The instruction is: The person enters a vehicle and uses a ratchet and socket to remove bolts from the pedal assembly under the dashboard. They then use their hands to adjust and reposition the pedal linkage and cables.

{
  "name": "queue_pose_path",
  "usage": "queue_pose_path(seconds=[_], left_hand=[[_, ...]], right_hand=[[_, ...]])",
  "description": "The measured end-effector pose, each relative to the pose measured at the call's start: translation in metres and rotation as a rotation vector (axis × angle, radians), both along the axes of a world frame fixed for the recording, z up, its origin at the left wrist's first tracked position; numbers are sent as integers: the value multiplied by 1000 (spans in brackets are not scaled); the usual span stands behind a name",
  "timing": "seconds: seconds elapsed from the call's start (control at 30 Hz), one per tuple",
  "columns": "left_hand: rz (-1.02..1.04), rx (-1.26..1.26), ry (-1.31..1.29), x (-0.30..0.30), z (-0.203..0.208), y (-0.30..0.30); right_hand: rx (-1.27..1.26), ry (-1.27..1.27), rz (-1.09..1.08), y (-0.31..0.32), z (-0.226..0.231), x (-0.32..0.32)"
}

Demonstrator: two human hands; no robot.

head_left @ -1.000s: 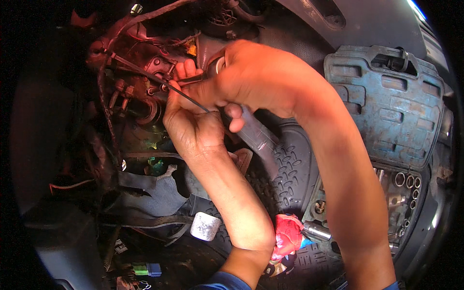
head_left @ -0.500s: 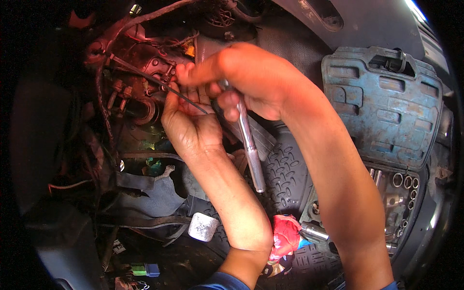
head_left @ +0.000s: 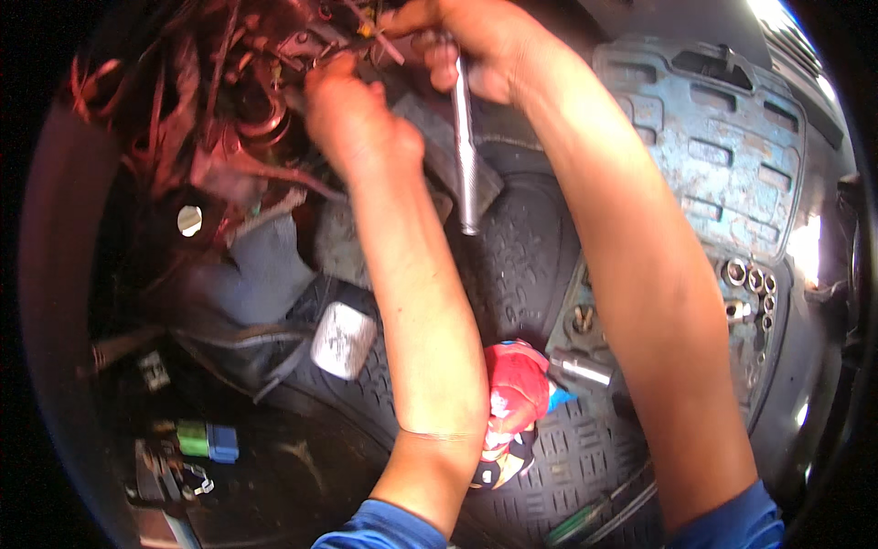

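Quick count from the head view: two hands up top, the left hand (head_left: 352, 119) and the right hand (head_left: 480, 46), and one metal ratchet handle (head_left: 465, 146) hanging down from the right one. One open blue socket-set case (head_left: 704, 156) on the right, with a row of around six or seven sockets (head_left: 750, 284) in it, hard to count exactly. One loose chrome socket (head_left: 581, 369) on the rubber floor mat (head_left: 585, 457), one red rag (head_left: 514, 384), one silver pedal pad (head_left: 343, 340), one green connector (head_left: 192, 437) with one blue connector (head_left: 222, 443) beside it. The reddish wire bundle (head_left: 183, 110) is too tangled to count.
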State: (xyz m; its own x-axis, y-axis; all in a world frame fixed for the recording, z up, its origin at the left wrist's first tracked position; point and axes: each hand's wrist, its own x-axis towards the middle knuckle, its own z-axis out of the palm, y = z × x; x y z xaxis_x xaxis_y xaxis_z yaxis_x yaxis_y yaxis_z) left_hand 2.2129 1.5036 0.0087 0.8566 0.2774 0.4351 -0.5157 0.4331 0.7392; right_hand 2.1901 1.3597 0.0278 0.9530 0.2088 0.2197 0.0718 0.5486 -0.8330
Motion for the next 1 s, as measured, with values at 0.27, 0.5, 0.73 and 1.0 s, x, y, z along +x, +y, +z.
queue_pose_path(seconds=[0.27, 0.5, 0.73, 1.0], left_hand=[[202, 903, 18, -82, -34, -18], [86, 847, 163, -145, -118, -21], [59, 780, 222, -136, -140, -11], [43, 749, 232, -139, -146, -15]], right_hand=[[-688, -791, -732, -1, -8, -16], [-377, -279, -390, 21, -5, 13], [-552, -736, -742, 18, -18, 3], [-878, -460, -855, 36, 18, 2]])
